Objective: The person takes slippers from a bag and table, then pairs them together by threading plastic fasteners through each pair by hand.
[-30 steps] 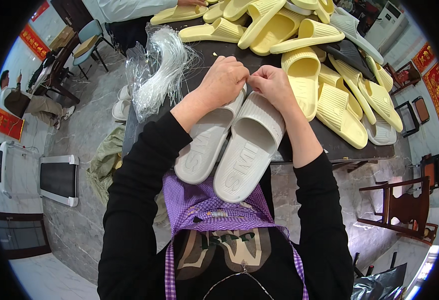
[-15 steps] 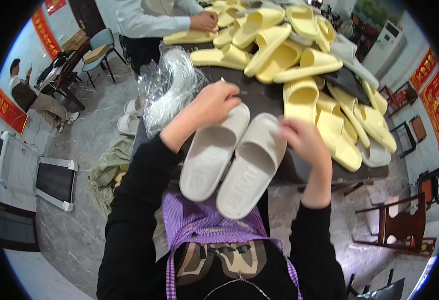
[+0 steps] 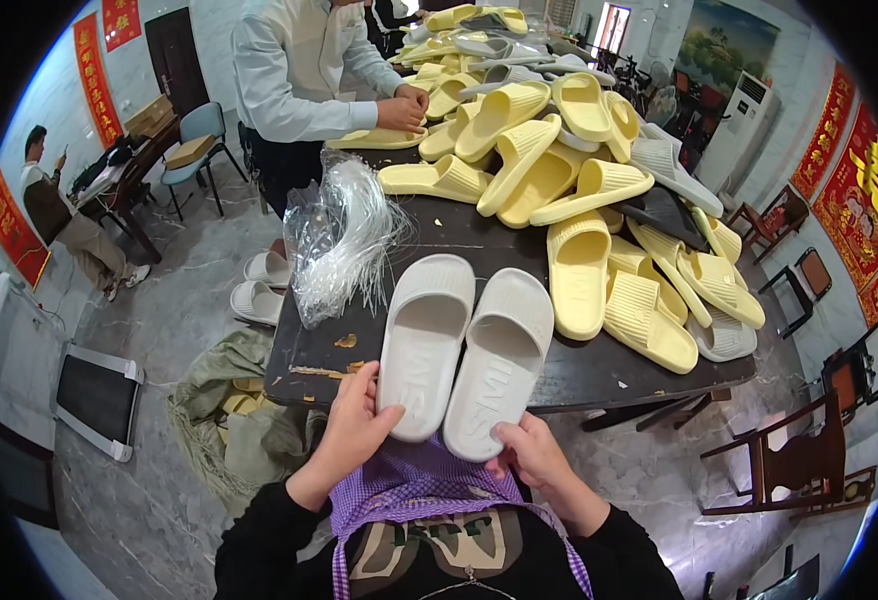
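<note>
Two light grey slide sandals lie side by side at the table's near edge, toes pointing away from me. My left hand [image 3: 357,422] grips the heel of the left slide sandal [image 3: 421,345], thumb on top and fingers along its outer side. The heel of the right slide sandal [image 3: 499,365] is pinched by my right hand [image 3: 531,452], thumb on its footbed and fingers underneath. Just beyond the left sandal lies a bundle of clear plastic strands [image 3: 344,240] in a clear bag. Yellow slide sandals [image 3: 579,275] are heaped on the right side.
The dark table [image 3: 449,222] has chipped edges. A co-worker's hands [image 3: 404,108] handle something at the far left of the heap. On the floor at left sits a green sack [image 3: 249,420] with yellow pieces inside. A wooden chair [image 3: 789,455] stands at right.
Both my hands have come back from the sandals' toe ends to their heels and now hold them there. My head view has tilted up, showing more of the room.
</note>
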